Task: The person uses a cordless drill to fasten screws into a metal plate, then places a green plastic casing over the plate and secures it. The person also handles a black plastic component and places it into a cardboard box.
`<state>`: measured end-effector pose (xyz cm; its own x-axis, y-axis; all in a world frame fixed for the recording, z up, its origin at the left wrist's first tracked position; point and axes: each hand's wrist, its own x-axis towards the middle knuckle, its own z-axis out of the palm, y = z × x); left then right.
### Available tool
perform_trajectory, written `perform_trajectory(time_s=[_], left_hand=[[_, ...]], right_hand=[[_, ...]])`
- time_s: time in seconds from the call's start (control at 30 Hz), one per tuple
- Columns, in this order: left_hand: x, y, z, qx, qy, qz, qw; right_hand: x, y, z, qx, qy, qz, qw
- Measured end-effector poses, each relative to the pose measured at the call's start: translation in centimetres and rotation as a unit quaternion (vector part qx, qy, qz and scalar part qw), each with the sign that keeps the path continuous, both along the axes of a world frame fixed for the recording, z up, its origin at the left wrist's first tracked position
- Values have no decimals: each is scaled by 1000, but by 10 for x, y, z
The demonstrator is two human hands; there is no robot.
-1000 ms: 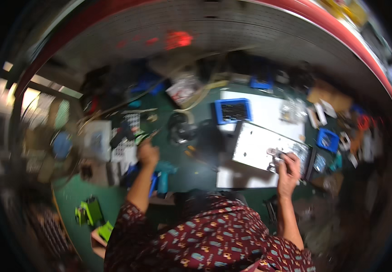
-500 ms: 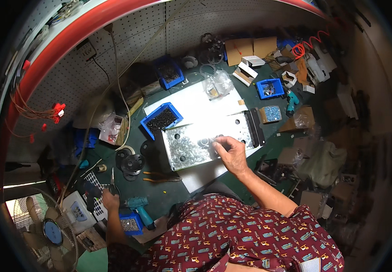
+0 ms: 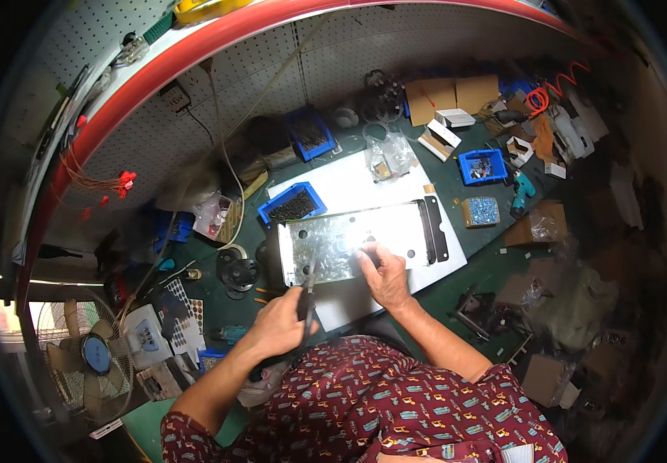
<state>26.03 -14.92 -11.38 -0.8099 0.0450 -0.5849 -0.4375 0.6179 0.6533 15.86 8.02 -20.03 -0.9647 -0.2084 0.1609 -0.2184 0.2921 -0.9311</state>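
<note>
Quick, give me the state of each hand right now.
Left hand: closed around a screwdriver.
Right hand: open, fingers pressing on the metal plate.

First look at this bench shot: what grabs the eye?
The shiny metal plate lying on white sheets at the middle of the green bench, glare on its surface. The right hand presses on its near edge, while the left hand holds a dark-handled tool pointing at the plate. Above, a red-edged shelf arcs over the pegboard, and small blue bins dot the clutter.
</note>
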Motion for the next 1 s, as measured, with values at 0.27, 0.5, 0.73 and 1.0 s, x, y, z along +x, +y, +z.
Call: perform_trajectory(time_s=[0.27, 0.5, 0.73, 1.0], left_hand=[[-32, 48, -4, -86, -16, -63, 994], [-29, 59, -7, -92, -16, -36, 995], [-14, 57, -17, -144, 49, -48, 987], [40, -10, -72, 49, 218, 264, 938]], right_hand=[[0, 7, 4, -17, 21, 36, 999], [-1, 12, 4, -15, 49, 67, 996], [-2, 13, -3, 4, 58, 87, 995], [-2, 8, 7, -16, 26, 52, 998]])
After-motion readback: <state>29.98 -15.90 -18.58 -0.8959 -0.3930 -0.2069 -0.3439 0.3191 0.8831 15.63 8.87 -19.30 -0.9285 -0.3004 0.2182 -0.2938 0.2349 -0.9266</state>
